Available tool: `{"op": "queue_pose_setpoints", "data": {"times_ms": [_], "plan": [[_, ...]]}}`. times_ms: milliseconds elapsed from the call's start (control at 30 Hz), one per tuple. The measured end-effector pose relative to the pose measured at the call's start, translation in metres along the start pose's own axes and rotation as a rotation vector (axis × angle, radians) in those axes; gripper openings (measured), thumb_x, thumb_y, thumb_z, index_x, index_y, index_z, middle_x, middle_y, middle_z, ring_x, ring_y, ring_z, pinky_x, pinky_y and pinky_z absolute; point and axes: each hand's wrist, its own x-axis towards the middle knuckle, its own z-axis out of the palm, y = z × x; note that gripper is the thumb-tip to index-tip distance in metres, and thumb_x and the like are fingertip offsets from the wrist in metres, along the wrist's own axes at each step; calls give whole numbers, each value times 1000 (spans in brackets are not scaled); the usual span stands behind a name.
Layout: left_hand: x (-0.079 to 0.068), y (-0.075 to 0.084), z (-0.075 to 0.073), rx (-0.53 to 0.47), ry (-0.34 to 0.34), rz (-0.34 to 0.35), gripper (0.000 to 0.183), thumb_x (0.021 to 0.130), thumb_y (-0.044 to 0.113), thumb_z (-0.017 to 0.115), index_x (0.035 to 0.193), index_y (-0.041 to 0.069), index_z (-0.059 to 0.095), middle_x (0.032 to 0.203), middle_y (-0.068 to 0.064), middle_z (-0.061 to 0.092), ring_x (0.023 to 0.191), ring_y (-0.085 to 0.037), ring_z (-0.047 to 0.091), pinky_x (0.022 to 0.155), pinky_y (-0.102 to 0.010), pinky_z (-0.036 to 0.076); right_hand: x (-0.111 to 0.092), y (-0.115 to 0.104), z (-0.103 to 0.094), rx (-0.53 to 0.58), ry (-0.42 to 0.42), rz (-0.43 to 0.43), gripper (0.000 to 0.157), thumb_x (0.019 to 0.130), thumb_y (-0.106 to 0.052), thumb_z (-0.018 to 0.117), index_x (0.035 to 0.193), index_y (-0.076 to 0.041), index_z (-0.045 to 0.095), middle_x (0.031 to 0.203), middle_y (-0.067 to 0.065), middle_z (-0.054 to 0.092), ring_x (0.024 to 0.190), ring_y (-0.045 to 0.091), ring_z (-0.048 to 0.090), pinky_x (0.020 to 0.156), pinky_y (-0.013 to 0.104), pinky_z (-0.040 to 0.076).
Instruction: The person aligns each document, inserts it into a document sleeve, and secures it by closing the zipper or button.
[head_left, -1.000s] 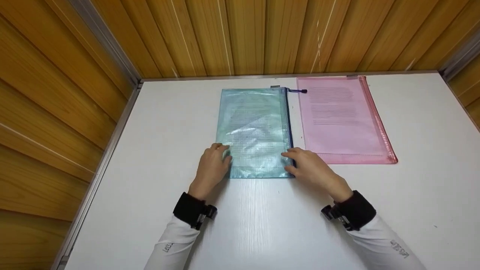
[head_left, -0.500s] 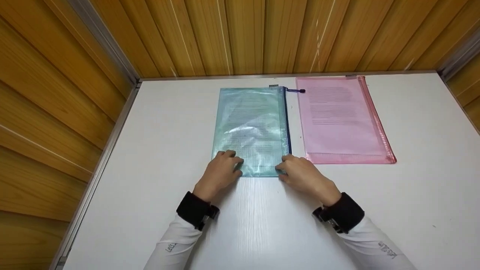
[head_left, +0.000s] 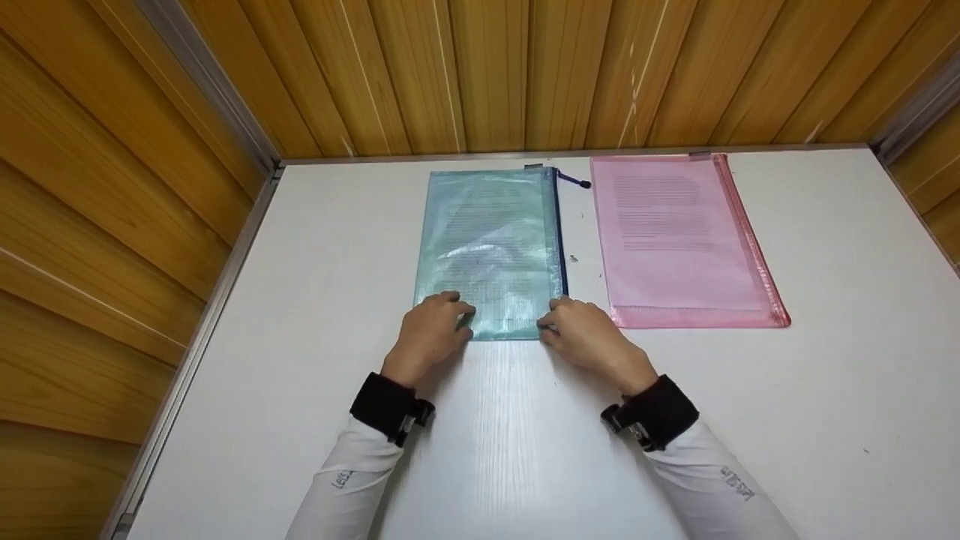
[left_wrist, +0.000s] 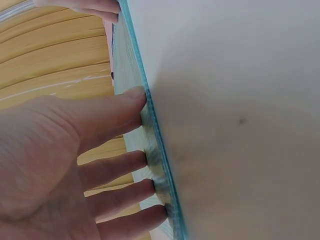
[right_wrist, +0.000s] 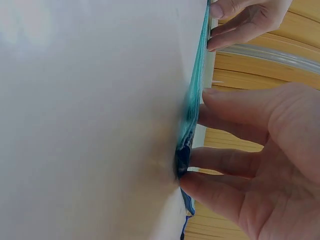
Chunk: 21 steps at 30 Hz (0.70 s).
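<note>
A teal translucent zip pouch (head_left: pixel 491 217) with a lined paper sheet inside lies flat on the white table (head_left: pixel 495 450). My left hand (head_left: pixel 433 328) rests on its near left corner, fingertips on the top face; the left wrist view shows the fingers (left_wrist: pixel 122 190) fairly straight and the thumb at the near edge. On the near right corner is my right hand (head_left: pixel 589 334), its fingers (right_wrist: pixel 220 195) extended onto the dark blue zipper side. That side lifts slightly in the right wrist view. The blue zipper pull (head_left: pixel 576 181) sticks out at the far right corner.
To the right lies a pink zip pouch (head_left: pixel 682 281) with a printed sheet inside and a red zipper edge. Wood-patterned panels (head_left: pixel 487 75) rise behind and to the left, meeting the table along a metal rail (head_left: pixel 217 315).
The teal pouch has slid left and slightly away, widening the gap to the pink pouch. My right hand has moved left with it; my left hand has shifted inward, then back slightly.
</note>
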Motion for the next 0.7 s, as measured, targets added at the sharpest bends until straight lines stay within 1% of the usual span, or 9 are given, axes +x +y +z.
{"op": "queue_pose_setpoints", "data": {"times_ms": [133, 200, 300, 400, 467, 600, 700], "plan": [[4, -4, -3, -17, -16, -18, 33, 89, 14, 67, 121, 12, 72, 142, -16, 58, 131, -37, 56, 97, -52, 53, 5, 0, 3, -9, 30, -16, 23, 91, -13, 66, 108, -2, 76, 107, 17, 70, 102, 37, 68, 84, 51, 55], [6, -6, -5, -22, -21, -39, 33, 89, 15, 68, 121, 13, 72, 143, -14, 57, 132, -36, 55, 97, -52, 53, 8, 0, 5, -11, 34, -23, 24, 92, -14, 65, 109, -1, 75, 111, 19, 69, 106, 39, 67, 86, 52, 55], [8, -9, -7, -23, -23, -65, 33, 88, 15, 68, 121, 15, 72, 144, -12, 57, 132, -35, 55, 96, -52, 53, 11, 0, 6, 13, 15, -7, 26, 94, -15, 64, 114, -2, 73, 123, 24, 65, 118, 44, 62, 95, 55, 52], [10, -12, -9, -28, -26, -73, 33, 88, 15, 68, 121, 15, 72, 145, -12, 57, 132, -35, 55, 97, -52, 53, 14, -1, 5, 15, -15, 9, 29, 95, -16, 62, 118, -2, 71, 133, 27, 60, 128, 48, 54, 104, 56, 47], [12, -13, -9, -33, -29, -74, 33, 88, 15, 68, 121, 15, 73, 144, -12, 57, 132, -35, 55, 96, -53, 53, 16, -2, 4, 10, -36, 17, 30, 95, -17, 61, 120, -2, 70, 135, 28, 58, 131, 49, 51, 106, 56, 45], [14, -16, -10, -39, -34, -87, 34, 87, 15, 67, 121, 16, 73, 145, -11, 57, 132, -35, 55, 96, -52, 53, 18, -4, 1, 5, -65, 24, 32, 96, -19, 61, 122, -2, 69, 135, 27, 59, 130, 48, 52, 106, 55, 46], [16, -17, -11, -45, -35, -100, 34, 87, 15, 67, 121, 16, 73, 146, -11, 56, 132, -35, 55, 97, -52, 53, 20, -5, 0, 13, -77, 33, 33, 96, -19, 60, 123, -3, 69, 139, 28, 55, 134, 48, 48, 109, 55, 43]]}}
